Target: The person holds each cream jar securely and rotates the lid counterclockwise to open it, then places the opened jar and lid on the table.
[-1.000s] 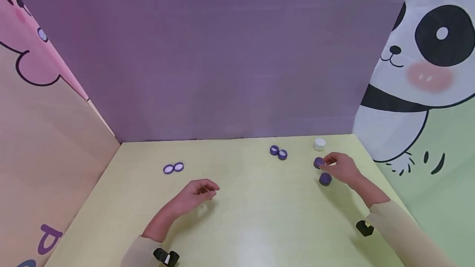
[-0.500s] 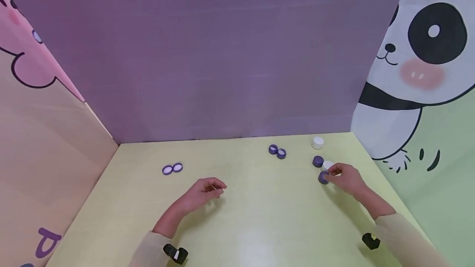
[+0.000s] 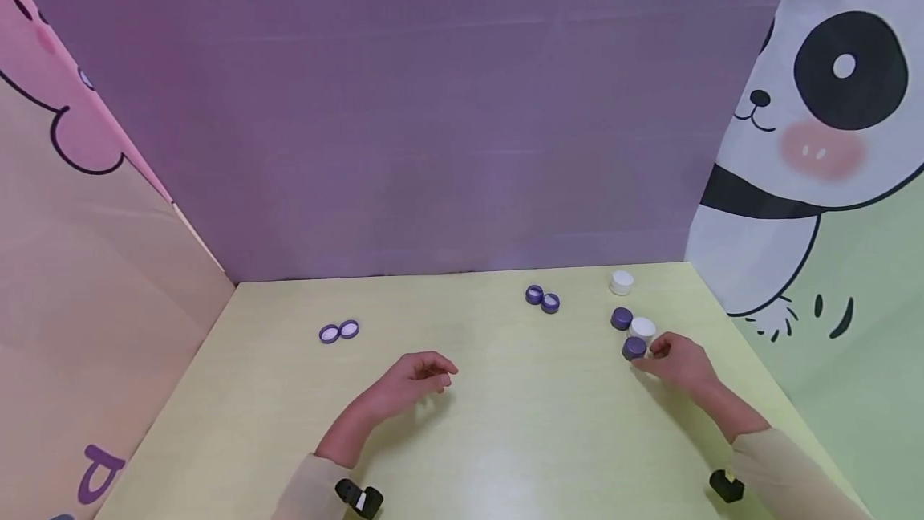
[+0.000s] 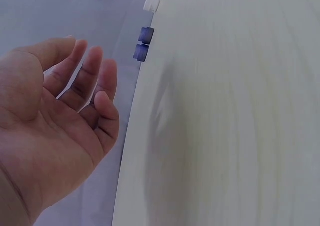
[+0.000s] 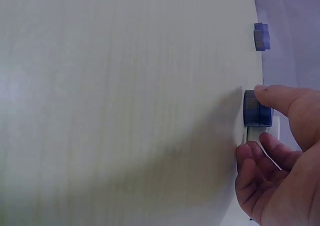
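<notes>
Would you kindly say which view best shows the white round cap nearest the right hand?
The head view: the white round cap shows its top uncovered. The right wrist view shows it partly hidden by fingers; in the left wrist view, I can't identify it.

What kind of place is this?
Probably a decorated play booth or little recording corner: a pale table pushed against a purple wall, with a big cartoon panda on the right.
</notes>
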A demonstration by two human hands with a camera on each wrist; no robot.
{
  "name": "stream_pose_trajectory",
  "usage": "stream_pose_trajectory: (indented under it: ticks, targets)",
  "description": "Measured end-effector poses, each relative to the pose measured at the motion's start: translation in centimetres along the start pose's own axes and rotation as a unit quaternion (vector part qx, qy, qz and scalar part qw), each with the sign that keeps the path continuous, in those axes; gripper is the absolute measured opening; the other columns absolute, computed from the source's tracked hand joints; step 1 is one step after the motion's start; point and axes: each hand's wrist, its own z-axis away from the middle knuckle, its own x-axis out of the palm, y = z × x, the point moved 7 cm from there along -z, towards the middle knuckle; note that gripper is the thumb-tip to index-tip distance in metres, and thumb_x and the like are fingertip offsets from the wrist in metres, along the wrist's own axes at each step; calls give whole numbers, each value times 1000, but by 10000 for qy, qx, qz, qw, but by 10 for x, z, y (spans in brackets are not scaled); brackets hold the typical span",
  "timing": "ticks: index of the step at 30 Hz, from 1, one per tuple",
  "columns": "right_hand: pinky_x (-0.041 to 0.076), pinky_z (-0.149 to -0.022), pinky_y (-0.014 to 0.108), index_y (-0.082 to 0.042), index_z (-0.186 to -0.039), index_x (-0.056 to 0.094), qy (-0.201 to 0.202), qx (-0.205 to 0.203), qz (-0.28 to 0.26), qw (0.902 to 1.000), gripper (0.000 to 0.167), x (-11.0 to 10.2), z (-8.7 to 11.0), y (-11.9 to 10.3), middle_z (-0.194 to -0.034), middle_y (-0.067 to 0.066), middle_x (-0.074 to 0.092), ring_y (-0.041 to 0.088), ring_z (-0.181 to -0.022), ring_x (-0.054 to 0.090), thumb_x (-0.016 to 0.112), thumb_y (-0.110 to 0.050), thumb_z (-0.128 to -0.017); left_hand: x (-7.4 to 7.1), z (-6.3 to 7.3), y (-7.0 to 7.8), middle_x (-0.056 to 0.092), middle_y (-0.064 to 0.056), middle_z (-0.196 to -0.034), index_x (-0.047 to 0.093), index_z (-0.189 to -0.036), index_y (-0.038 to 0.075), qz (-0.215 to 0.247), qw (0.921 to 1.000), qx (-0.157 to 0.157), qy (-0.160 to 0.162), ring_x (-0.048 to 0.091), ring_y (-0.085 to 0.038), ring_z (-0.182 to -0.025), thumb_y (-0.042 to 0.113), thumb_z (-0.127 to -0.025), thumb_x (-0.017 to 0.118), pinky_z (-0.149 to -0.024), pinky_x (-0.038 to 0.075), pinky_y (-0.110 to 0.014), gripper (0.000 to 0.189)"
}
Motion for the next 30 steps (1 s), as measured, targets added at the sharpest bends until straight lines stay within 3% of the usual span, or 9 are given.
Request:
stream_pose_trajectory:
  ticks: [13,20,30]
  targets:
    - [38,-58,31,6,-98,64,2,-37,185,9998,45,13,-6,6,-81,7,58,21,-70,49,79,-32,-80,4,0,-4,64,-17,-103,62,-118,-2,90,9999,-50,-59,59,-31,-92,12,-99,58,-79,50,-44,25]
    - [35,-55,31,0,-92,65,241,-8,267,9994,36,14,-8,8,-75,3,55,20,-65,47,76,-32,-81,4,0,1,64,-18,-104,62,-119,-2,56,10000,-47,-36,59,-29,-92,11,-99,57,-81,50,-45,24]
    - [40,-60,31,4,-101,64,436,-160,291,9985,41,14,-4,5,-86,9,60,23,-74,52,76,-30,-82,7,2,1,64,-18,-104,61,-119,-3,159,9998,-22,-76,60,-29,-93,10,-99,56,-83,50,-46,24]
